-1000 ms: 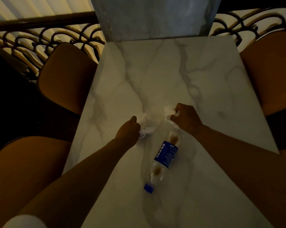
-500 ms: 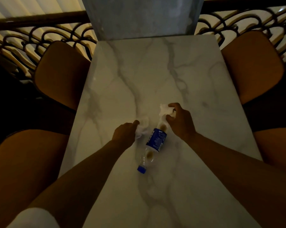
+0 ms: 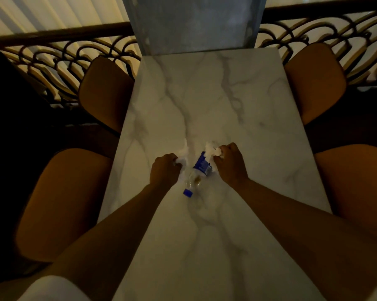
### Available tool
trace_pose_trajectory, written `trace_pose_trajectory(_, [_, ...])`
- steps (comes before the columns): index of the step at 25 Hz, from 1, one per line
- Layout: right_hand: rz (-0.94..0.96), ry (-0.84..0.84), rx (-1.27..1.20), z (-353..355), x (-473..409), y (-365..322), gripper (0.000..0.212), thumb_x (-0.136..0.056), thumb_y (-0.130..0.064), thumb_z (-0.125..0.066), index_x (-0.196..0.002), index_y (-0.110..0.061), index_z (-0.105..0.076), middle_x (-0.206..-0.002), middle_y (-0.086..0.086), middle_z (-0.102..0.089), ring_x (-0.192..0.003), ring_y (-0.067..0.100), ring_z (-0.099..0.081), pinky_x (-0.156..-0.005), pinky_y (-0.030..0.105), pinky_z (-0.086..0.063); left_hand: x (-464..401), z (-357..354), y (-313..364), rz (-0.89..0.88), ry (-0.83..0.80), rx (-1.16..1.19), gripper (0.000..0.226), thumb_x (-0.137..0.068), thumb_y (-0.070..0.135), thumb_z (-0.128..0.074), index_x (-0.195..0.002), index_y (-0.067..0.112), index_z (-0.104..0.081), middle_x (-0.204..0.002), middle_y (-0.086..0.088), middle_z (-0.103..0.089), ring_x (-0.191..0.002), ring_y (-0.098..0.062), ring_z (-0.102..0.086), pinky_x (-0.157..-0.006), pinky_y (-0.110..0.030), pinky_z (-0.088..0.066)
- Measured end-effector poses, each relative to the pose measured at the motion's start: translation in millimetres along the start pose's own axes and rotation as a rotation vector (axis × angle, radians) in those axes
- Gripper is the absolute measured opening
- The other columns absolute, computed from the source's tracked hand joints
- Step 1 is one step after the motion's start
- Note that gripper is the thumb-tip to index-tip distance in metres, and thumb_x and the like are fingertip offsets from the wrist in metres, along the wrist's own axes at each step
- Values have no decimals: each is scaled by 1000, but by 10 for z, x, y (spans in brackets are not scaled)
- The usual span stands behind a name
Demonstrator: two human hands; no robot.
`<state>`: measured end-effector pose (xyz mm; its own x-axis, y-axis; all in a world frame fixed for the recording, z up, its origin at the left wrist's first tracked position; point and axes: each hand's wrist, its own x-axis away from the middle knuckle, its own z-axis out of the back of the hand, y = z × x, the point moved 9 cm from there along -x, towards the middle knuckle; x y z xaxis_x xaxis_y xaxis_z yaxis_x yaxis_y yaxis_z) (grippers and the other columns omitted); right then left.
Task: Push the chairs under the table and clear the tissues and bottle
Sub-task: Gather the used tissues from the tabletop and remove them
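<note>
White sleeve fabric (image 3: 50, 290) shows at the bottom left corner, and two bare forearms reach forward from there over the white marble table top with grey veins (image 3: 237, 105); tan rounded chair backs stand close along both long edges of the table, the near left chair (image 3: 59, 203) and the near right chair (image 3: 352, 181) beside the forearms; the left hand (image 3: 164, 169) has its fingers curled round a crumpled white tissue (image 3: 181, 158) that sticks out past the knuckles; the right hand (image 3: 231, 164) pinches a second crumpled white tissue (image 3: 211, 148) in curled fingers, just above the bottle; between the two hands lies a clear plastic bottle with a blue label and blue cap (image 3: 199, 170), on its side on the marble, cap towards the person, a little brown liquid in it; whether either hand touches the bottle cannot be told in the dim light; farther along, the far left chair (image 3: 105, 94) and the far right chair (image 3: 313, 83) have their backs against the table edges; a grey square pillar (image 3: 194, 22) meets the far end of the table; behind it runs a dark scrolled metal railing (image 3: 63, 53) before pale ribbed wall panels (image 3: 53, 14).
</note>
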<state>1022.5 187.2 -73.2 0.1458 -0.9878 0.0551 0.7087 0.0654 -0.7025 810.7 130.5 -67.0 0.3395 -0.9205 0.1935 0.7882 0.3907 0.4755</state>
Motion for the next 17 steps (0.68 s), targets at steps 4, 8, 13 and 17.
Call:
trace_pose_trajectory(4, [25,-3,-17,128,301,-116,24,-94,-21,-62,-109,-2,-63,-111,16,-58,-99,28,-61,-82,27,-46,388,217,20,9,31,36,19,-95,25,-62,-79,15,-60,-76,0,-61,-70,-15,-58,-67,-25,-43])
trace_pose_trajectory(8, [-8,25,0,328,737,-165,25,-94,-25,-61,-105,-3,-64,-103,11,-58,-91,23,-57,-77,27,-41,724,357,72,-48,23,29,20,-95,26,-62,-78,17,-56,-76,1,-59,-71,-14,-56,-69,-25,-42])
trace_pose_trajectory(13, [-103,92,55,426,1422,-153,28,-93,-27,-62,-107,-3,-64,-103,15,-59,-95,31,-59,-75,29,-39,1138,362,29,-114,-70,6,18,-95,27,-59,-82,15,-62,-81,-2,-62,-75,-18,-59,-69,-28,-43])
trace_pose_trajectory(17, [-135,151,97,525,2026,-230,33,-93,-34,-62,-107,-4,-65,-103,16,-61,-94,32,-61,-79,38,-49,1528,353,-71,-155,-140,-15,20,-96,27,-55,-90,11,-64,-82,-2,-60,-73,-16,-53,-68,-28,-40])
